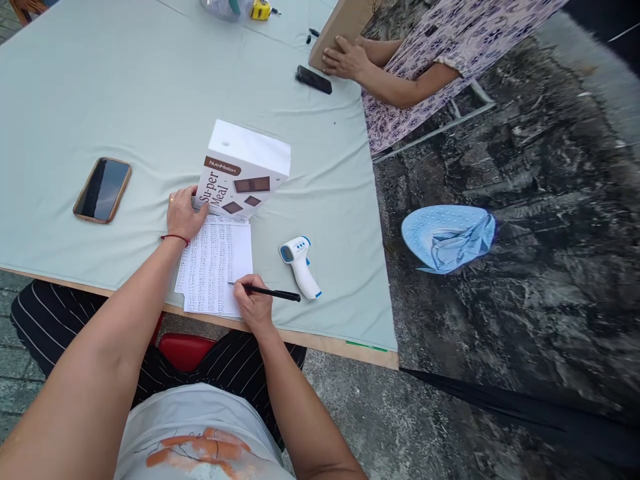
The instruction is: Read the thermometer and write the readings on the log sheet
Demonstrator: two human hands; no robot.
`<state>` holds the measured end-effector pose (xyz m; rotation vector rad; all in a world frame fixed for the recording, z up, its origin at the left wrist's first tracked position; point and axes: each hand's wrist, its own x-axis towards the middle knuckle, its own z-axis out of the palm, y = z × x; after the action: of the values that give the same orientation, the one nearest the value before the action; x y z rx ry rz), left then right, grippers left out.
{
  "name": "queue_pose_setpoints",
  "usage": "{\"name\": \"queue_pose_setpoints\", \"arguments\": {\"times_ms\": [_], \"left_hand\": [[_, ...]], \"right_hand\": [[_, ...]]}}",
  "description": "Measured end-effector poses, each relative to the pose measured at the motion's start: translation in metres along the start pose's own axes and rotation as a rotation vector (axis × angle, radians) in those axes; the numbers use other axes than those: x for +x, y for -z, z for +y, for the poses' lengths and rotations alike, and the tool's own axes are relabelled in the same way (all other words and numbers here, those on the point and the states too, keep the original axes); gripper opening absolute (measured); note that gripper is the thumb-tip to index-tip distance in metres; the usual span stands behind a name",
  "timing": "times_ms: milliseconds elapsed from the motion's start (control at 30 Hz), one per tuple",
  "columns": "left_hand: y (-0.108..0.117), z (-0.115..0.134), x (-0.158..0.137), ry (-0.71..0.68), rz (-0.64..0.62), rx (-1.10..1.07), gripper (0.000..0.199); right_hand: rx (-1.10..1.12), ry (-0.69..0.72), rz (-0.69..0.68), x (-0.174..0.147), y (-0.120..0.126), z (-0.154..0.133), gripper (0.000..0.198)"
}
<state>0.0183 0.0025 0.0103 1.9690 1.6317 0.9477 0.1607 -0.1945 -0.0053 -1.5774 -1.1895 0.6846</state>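
My right hand (pixel 255 305) is closed around a black pen (pixel 280 293), its tip over the lower right part of the written sheets. These paper sheets (pixel 215 267), covered in small handwriting, lie at the table's front edge. A white NutriMotion Super Meal box (pixel 245 170) stands upright just beyond them. At the box's lower left corner, my left hand (pixel 184 212) grips it with the thumb on the front; its other fingers are partly hidden. To the right of the paper lies a white and blue infrared thermometer (pixel 301 267).
A phone (pixel 103 190) lies at left. Across the table, another person's hands (pixel 350 57) hold a cardboard box (pixel 343 30) near a black case-like object (pixel 313 79). A yellow tape measure (pixel 261 9) sits at the far edge. Right of the table, a blue hat (pixel 450 237) lies on dark ground.
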Motion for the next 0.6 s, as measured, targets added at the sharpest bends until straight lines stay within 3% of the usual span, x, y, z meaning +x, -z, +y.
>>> {"name": "queue_pose_setpoints", "arguments": {"times_ms": [600], "left_hand": [[-0.0005,0.0004,0.0011,-0.008,0.01,-0.008,0.032]], "right_hand": [[0.003,0.028,0.019,0.0002,-0.0008,0.0037,0.012]]}}
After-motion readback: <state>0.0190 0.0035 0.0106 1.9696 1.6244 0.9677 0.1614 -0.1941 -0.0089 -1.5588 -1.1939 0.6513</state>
